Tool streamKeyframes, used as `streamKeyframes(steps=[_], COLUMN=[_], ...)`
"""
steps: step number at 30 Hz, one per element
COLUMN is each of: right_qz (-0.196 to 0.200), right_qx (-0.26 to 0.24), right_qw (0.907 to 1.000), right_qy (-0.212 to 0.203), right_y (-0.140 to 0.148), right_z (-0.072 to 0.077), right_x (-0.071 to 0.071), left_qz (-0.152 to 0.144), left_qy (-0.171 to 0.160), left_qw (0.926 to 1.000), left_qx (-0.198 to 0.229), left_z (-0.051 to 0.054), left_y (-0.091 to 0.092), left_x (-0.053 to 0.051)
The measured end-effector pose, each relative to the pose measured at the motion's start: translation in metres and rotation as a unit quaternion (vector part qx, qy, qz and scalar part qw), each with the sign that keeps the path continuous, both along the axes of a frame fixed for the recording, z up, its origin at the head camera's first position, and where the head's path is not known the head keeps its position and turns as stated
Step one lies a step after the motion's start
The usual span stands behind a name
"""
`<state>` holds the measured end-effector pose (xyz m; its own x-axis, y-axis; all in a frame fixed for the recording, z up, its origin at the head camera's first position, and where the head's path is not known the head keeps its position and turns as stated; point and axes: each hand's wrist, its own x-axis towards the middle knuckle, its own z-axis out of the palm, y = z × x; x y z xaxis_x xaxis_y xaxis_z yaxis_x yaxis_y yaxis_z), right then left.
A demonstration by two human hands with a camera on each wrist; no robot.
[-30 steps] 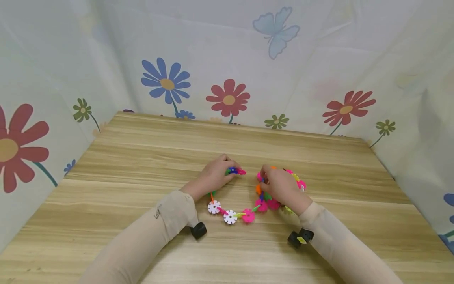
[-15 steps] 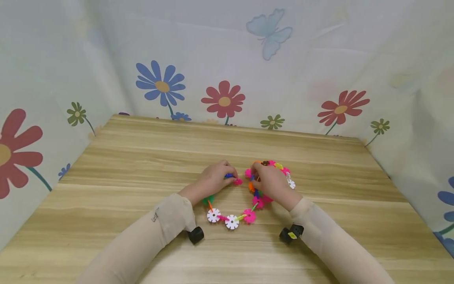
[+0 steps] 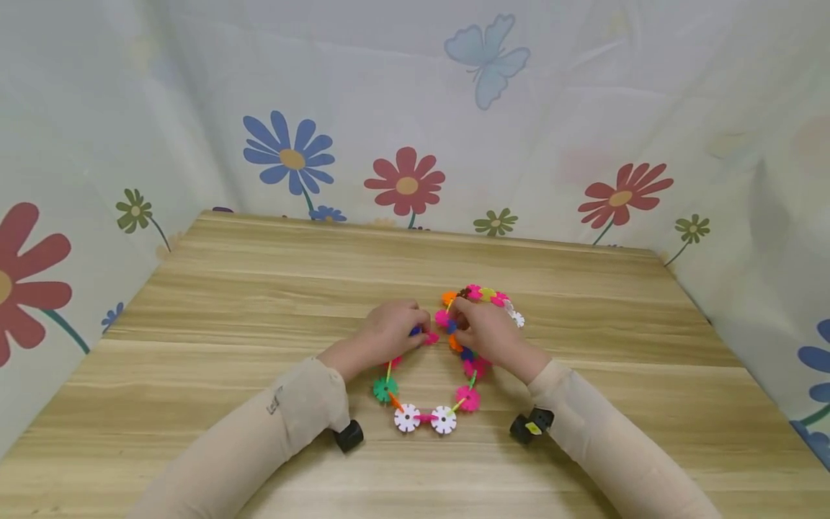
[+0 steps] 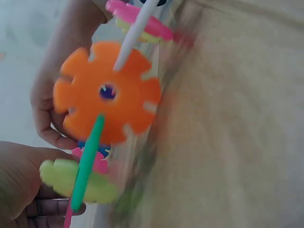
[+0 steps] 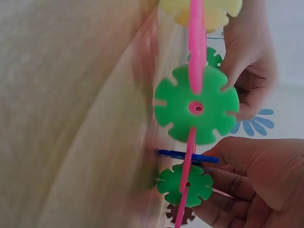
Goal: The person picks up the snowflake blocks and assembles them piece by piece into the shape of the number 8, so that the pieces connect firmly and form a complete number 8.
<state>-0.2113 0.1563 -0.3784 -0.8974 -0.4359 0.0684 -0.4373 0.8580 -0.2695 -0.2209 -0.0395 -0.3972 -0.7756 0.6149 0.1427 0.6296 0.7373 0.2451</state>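
A chain of slotted plastic snowflake discs in many colours runs between both hands, its near stretch hanging in a curve over the table. My left hand pinches the chain at a blue disc, with a pink end disc sticking out past the fingertips. On the other side, my right hand grips the chain by the blue and orange discs, close to another pink disc. Only a small gap parts the two pink discs. In the left wrist view an orange disc covers part of the hands; a green disc fronts the right wrist view.
More of the chain loops behind the right hand, ending in view with white discs. The wooden table spreads around, backed by a flower-printed curtain. A black wrist camera hangs under the left sleeve.
The hands have come closer together, narrowing the gap between the pink discs. The near part of the chain has swung, and a green disc has come out from beside the left hand.
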Motion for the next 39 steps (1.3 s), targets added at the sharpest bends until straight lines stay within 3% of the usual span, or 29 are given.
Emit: streamKeyframes(steps=[10,16,21,25,31,39], right_qz=[0.077,0.110,0.119,0.125,0.101,0.093], right_qx=[-0.033,-0.016,0.003,0.001,-0.015,0.005], right_qw=[0.9965,0.9934,0.9928,0.9919,0.9942,0.9942], right_qy=[0.009,0.030,0.019,0.021,0.032,0.054], right_y=[0.000,0.001,0.001,0.000,0.006,0.012], right_z=[-0.003,-0.003,-0.001,-0.001,-0.003,-0.012], right_x=[-0.001,0.001,0.005,0.008,0.012,0.018], left_qz=[-0.028,-0.030,-0.022,-0.023,-0.026,-0.011], left_qy=[0.023,0.018,0.011,0.024,0.048,0.033], left_qw=[0.9993,0.9994,0.9997,0.9994,0.9983,0.9992], left_qx=[-0.004,-0.001,-0.009,0.003,0.023,0.020], left_z=[0.005,0.005,0.003,0.001,-0.001,-0.004], left_y=[-0.001,0.000,0.004,0.004,0.004,0.005], left_x=[0.011,0.018,0.020,0.023,0.026,0.029])
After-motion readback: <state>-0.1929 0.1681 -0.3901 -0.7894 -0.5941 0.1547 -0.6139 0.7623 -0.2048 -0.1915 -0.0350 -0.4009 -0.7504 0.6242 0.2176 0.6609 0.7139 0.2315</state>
